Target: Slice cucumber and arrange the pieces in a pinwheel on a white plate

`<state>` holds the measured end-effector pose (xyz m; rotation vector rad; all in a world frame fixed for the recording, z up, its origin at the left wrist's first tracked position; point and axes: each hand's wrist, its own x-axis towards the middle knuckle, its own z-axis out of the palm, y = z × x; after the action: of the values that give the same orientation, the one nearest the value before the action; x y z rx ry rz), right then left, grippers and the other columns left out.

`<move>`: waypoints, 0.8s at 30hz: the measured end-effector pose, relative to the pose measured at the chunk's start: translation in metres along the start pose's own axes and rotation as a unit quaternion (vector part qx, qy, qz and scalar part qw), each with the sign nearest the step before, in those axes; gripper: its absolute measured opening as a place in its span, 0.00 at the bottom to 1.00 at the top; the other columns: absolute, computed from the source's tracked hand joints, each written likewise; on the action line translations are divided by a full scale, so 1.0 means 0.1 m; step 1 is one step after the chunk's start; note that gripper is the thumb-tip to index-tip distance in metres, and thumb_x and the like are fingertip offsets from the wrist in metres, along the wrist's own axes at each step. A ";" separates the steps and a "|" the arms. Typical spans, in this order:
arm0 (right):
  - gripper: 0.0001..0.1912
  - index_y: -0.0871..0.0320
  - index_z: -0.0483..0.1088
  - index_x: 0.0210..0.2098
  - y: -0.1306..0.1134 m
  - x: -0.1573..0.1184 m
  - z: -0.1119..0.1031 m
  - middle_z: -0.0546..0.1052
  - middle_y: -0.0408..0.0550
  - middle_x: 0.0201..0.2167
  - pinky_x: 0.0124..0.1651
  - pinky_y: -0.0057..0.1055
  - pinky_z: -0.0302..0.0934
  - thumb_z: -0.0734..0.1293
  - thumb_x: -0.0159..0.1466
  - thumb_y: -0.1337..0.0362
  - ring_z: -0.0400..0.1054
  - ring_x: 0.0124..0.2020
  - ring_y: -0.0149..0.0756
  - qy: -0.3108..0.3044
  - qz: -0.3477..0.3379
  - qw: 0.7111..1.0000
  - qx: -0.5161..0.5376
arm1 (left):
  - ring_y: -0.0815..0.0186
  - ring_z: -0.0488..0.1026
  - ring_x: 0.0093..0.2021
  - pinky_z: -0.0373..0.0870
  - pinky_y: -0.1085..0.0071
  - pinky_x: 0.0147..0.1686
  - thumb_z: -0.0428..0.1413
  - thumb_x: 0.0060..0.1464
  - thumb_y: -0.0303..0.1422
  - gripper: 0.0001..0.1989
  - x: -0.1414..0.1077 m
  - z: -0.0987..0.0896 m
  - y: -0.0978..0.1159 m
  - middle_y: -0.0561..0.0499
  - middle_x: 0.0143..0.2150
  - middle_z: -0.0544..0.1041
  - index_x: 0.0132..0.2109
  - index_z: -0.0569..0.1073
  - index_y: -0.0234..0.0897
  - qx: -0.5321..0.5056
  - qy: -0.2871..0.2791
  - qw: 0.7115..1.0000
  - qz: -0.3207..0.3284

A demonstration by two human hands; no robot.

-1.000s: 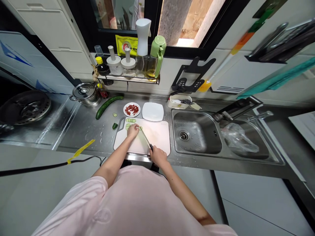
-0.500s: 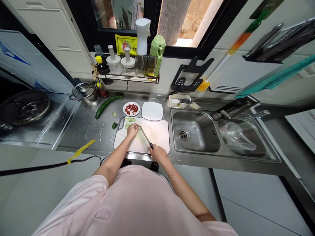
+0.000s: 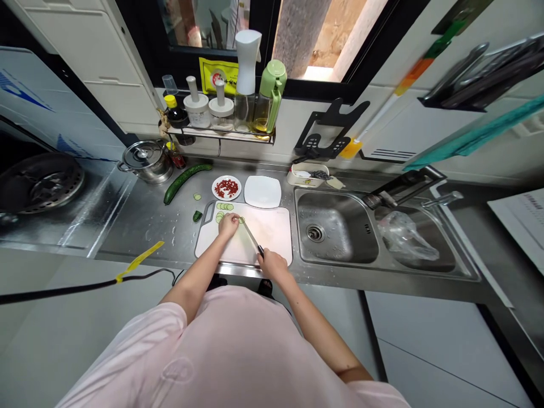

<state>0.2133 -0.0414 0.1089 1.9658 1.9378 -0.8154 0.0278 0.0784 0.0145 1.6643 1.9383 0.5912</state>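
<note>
On the white cutting board [image 3: 272, 226], my right hand [image 3: 272, 264] is closed round the black handle of a kitchen knife [image 3: 250, 234]. Its blade points away and to the left, with the tip at a cucumber slice [image 3: 242, 220]. My left hand [image 3: 228, 225] is closed, fingertips pinched at the edge of that slice, just left of the blade. More cucumber slices [image 3: 225, 207] lie in a row and a small cluster behind my left hand, which partly hides them.
Behind the board stand a plate of chopped red pieces [image 3: 226, 188] and a white plate [image 3: 262, 191]. A whole cucumber [image 3: 186, 182], a cucumber end [image 3: 197, 216] and a steel pot [image 3: 147, 161] are to the left. A double sink [image 3: 340, 226] lies right.
The view has shifted very slightly. Both hands, the knife and the slices keep almost the same places.
</note>
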 end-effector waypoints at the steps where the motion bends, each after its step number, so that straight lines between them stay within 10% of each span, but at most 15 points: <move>1: 0.20 0.59 0.67 0.45 0.00 0.00 0.00 0.76 0.56 0.41 0.42 0.34 0.59 0.52 0.66 0.54 0.70 0.44 0.44 -0.001 0.000 1.000 0.001 | 0.66 0.69 0.37 0.64 0.72 0.39 0.51 0.51 0.32 0.11 0.00 0.00 0.00 0.50 0.38 0.73 0.40 0.75 0.42 0.000 0.000 1.000 0.000; 24: 0.20 0.58 0.68 0.44 0.13 -0.14 0.04 0.76 0.56 0.41 0.41 0.34 0.58 0.52 0.66 0.54 0.70 0.43 0.45 -0.015 0.007 1.000 0.008 | 0.65 0.70 0.37 0.65 0.71 0.39 0.52 0.50 0.30 0.10 0.00 -0.01 0.01 0.51 0.37 0.73 0.39 0.76 0.41 -0.005 0.000 1.000 -0.011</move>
<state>0.2256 -0.0558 0.1112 1.9626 1.9040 -0.8532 0.0284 0.0789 0.0160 1.6348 1.9477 0.5907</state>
